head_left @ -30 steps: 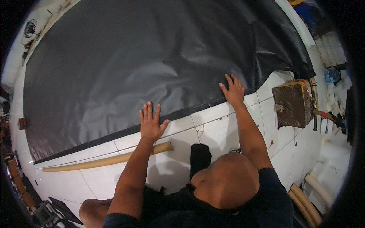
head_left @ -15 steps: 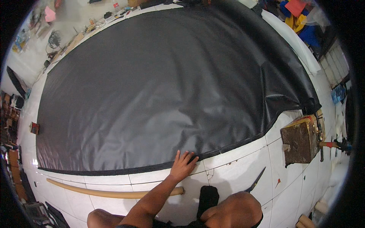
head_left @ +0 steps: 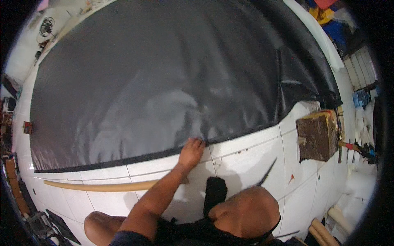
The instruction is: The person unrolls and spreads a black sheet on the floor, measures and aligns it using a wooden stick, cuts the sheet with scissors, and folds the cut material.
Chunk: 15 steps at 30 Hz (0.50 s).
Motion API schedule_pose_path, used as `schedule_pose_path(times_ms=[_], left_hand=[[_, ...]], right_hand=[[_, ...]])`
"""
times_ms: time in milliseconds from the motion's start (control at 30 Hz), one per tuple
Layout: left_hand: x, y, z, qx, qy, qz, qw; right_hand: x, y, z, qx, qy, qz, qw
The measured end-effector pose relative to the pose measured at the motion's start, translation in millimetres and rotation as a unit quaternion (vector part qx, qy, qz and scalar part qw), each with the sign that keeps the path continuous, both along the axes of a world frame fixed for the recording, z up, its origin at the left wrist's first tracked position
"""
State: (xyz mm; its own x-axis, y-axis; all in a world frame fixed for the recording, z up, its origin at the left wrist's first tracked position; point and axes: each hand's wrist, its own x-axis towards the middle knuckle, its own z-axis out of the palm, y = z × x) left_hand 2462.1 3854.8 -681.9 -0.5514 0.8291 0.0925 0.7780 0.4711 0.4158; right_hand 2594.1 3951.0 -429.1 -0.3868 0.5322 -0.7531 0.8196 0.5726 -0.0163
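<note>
A large sheet of black, leather-like material (head_left: 123, 82) covers most of the floor before me, with soft wrinkles near its front edge. My left hand (head_left: 192, 152) is at that front edge, its fingers curled closed over the material; the fingertips are partly hidden. Below the edge, a long tan tube (head_left: 102, 187) lies on the tiles, its right end passing behind my left forearm. A dark pointed blade (head_left: 269, 170) rests by my right knee, which may hide its handle. My right hand is out of view.
A worn brown block-like box (head_left: 318, 137) stands at the right, by the sheet's bunched corner. A small red box (head_left: 27, 127) sits at the sheet's left edge. Tan rolls (head_left: 322, 233) lie at lower right. My black-covered foot (head_left: 214, 192) is on the white tiles.
The view has tilted, so the sheet and floor appear higher. My left hand, earlier spread flat on the sheet's edge, now has its fingers curled in on the edge.
</note>
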Motion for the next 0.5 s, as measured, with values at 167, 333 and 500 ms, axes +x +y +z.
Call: schedule_pose_path(times_ms=[167, 333, 500], left_hand=[[-3.7, 13.5, 18.3, -0.016, -0.094, 0.041, 0.995], [-1.2, 9.7, 17.2, -0.007, -0.093, 0.035, 0.995], [1.5, 9.1, 13.4, 0.001, -0.063, 0.035, 0.997]], right_hand=[[65.1, 21.4, -96.0, -0.196, 0.186, -0.146, 0.952], [84.1, 23.8, -133.5, -0.284, 0.226, -0.215, 0.907], [81.8, 24.8, -147.7, -0.323, 0.239, -0.230, 0.886]])
